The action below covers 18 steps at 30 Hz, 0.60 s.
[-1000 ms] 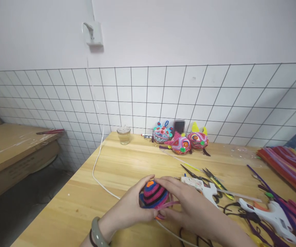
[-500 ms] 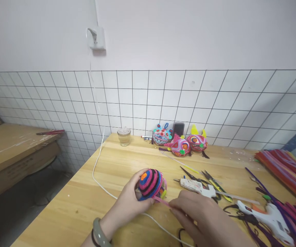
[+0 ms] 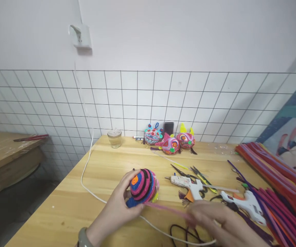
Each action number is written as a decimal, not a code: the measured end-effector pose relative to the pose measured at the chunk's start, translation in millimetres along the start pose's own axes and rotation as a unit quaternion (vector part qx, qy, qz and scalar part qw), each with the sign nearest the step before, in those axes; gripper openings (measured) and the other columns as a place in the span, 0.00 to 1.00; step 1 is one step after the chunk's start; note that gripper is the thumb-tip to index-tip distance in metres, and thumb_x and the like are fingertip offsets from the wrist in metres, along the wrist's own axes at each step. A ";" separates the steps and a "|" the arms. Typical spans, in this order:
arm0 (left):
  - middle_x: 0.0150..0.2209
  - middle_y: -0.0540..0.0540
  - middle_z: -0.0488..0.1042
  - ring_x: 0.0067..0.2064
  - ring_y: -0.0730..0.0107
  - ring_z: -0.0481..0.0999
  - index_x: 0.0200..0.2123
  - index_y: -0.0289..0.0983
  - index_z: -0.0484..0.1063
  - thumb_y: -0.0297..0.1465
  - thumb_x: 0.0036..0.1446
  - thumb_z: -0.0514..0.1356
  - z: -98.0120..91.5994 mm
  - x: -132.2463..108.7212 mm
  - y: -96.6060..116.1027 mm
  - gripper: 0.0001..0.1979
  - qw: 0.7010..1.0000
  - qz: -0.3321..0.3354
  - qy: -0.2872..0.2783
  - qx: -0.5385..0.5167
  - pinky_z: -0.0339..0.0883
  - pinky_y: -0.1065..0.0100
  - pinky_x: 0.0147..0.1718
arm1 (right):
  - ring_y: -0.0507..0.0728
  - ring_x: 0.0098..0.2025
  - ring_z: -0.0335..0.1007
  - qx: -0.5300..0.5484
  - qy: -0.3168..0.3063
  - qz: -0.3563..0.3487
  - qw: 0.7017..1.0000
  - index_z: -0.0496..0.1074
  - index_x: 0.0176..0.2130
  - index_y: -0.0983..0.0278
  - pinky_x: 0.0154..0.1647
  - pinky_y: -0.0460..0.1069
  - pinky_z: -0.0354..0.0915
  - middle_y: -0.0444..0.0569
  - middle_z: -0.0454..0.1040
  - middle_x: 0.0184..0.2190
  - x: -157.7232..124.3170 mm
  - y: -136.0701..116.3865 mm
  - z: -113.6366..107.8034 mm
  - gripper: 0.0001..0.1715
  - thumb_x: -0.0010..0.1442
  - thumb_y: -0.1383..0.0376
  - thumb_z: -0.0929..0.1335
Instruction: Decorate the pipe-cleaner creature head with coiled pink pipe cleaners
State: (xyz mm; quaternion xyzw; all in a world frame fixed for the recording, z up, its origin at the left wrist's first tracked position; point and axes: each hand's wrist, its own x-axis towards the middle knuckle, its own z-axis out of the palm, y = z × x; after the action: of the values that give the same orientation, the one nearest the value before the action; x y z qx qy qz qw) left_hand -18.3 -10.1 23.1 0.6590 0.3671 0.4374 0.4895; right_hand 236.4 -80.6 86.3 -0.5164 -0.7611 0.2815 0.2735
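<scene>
My left hand [image 3: 117,209] grips a round striped ball [image 3: 142,187] wound from pink, blue, black and orange pipe cleaners, just above the wooden table [image 3: 91,192]. A pink pipe cleaner [image 3: 168,209] runs from the ball's lower edge to my right hand [image 3: 214,219], which pinches its far end. The right hand is blurred by motion.
Two white glue guns [image 3: 189,183] [image 3: 243,202] and small scissors [image 3: 201,176] lie to the right. Heaped pipe cleaners [image 3: 273,175] fill the right side. Three finished colourful figures [image 3: 169,140] and a glass jar [image 3: 114,138] stand by the tiled wall. A white cable [image 3: 86,178] crosses the table.
My right hand has come off the ball and pulled the pink pipe cleaner out to the right. The ball has turned in my left hand. The view has shifted right.
</scene>
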 end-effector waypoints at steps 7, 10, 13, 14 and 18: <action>0.61 0.40 0.61 0.60 0.50 0.63 0.57 0.46 0.59 0.27 0.45 0.67 -10.6 0.1 -7.1 0.36 0.996 0.015 -0.013 -0.090 0.59 0.56 0.56 | 0.58 0.27 0.68 -0.036 0.139 0.188 0.971 0.68 0.21 0.61 0.29 0.48 0.61 0.45 0.71 0.20 -9.2 107.3 -21.9 0.23 0.55 0.48 0.63; 0.60 0.40 0.63 0.58 0.48 0.65 0.57 0.46 0.60 0.26 0.44 0.68 -15.2 1.3 -12.4 0.37 0.993 0.020 -0.013 -0.116 0.62 0.55 0.54 | 0.55 0.22 0.63 -0.081 0.099 0.234 0.964 0.64 0.18 0.61 0.26 0.47 0.56 0.41 0.65 0.16 -4.3 124.9 -6.6 0.24 0.55 0.48 0.62; 0.61 0.42 0.62 0.59 0.48 0.64 0.56 0.50 0.60 0.25 0.45 0.68 -17.2 2.1 -14.2 0.36 0.991 0.032 -0.022 -0.129 0.65 0.56 0.52 | 0.53 0.18 0.57 -0.087 0.102 0.249 0.959 0.59 0.16 0.60 0.22 0.47 0.50 0.39 0.60 0.13 4.9 127.6 10.9 0.23 0.53 0.50 0.64; 0.62 0.42 0.61 0.59 0.48 0.64 0.56 0.50 0.60 0.25 0.45 0.67 -16.8 2.1 -13.5 0.36 0.991 0.029 -0.029 -0.130 0.66 0.56 0.51 | 0.52 0.18 0.55 -0.088 0.107 0.250 0.958 0.58 0.15 0.60 0.22 0.47 0.48 0.38 0.58 0.12 7.9 127.8 15.2 0.23 0.51 0.51 0.65; 0.61 0.39 0.62 0.59 0.49 0.64 0.56 0.46 0.59 0.26 0.47 0.66 -11.8 1.0 -8.1 0.33 0.990 0.031 -0.031 -0.131 0.61 0.55 0.55 | 0.51 0.17 0.50 -0.085 0.116 0.255 0.956 0.51 0.14 0.59 0.22 0.47 0.44 0.37 0.51 0.12 15.4 131.2 21.7 0.23 0.48 0.55 0.66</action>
State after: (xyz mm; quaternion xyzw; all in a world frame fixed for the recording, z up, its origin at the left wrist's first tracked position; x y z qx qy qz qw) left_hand -29.4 -3.3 17.0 0.6134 0.2710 0.4759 0.5691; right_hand 299.1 -28.9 -20.1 -0.7441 -0.5882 0.2142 0.2335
